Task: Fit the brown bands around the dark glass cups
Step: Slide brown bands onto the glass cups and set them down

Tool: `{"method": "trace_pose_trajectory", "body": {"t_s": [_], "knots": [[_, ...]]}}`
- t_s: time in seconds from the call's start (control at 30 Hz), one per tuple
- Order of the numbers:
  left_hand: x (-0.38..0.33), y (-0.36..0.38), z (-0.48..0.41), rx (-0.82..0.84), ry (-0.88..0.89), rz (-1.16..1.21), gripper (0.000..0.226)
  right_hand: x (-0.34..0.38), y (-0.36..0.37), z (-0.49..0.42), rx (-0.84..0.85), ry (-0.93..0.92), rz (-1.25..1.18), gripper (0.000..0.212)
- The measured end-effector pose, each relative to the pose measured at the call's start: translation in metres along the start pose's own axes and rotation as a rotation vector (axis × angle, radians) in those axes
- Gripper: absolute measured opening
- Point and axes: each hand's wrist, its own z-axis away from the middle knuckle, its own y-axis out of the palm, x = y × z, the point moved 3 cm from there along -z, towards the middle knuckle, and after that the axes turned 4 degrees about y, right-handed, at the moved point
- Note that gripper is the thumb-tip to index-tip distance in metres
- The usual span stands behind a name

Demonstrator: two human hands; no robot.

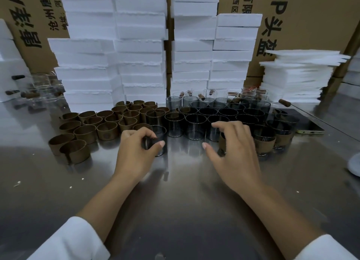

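Several dark glass cups (pixel 195 126) stand in rows at the middle of the steel table (pixel 175 201). To their left lie several loose brown bands (pixel 85 133). My left hand (pixel 134 152) grips one dark glass cup (pixel 160 141) that stands in front of the rows, thumb and fingers curled round its side. My right hand (pixel 233 150) hovers over the table with fingers spread and loosely bent, holding nothing. Just behind its fingers and to its right stand banded cups (pixel 264 143), each with a brown band round its lower part.
Tall stacks of white foam blocks (pixel 140 45) and cardboard boxes (pixel 311 16) rise behind the cups. Clear glasses with wooden handles (pixel 39 88) sit at the far left and behind the dark cups. A phone (pixel 309 126) lies at the right, near thin foam sheets (pixel 296 74).
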Motion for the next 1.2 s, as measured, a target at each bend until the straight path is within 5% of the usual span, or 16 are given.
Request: {"method": "trace_pose_trajectory", "body": {"t_s": [0.23,0.4,0.6,1.0,1.2], "knots": [[-0.029,-0.004,0.011,-0.041,0.124,0.11,0.022,0.011,0.007,0.005,0.165,0.041,-0.359,0.048],[-0.055,-0.006,0.015,0.007,0.181,0.401,0.017,0.014,0.016,0.009,0.308,0.227,-0.574,0.087],[-0.068,0.0,0.024,0.138,0.217,0.645,0.011,0.017,0.019,0.01,0.395,0.245,-0.819,0.037],[-0.067,0.003,0.029,0.225,0.18,0.584,0.042,0.017,0.024,0.009,0.326,0.347,-0.9,0.039],[-0.078,-0.003,0.032,0.222,0.248,0.53,0.038,0.011,0.021,0.007,0.286,0.428,-0.814,0.042]]}}
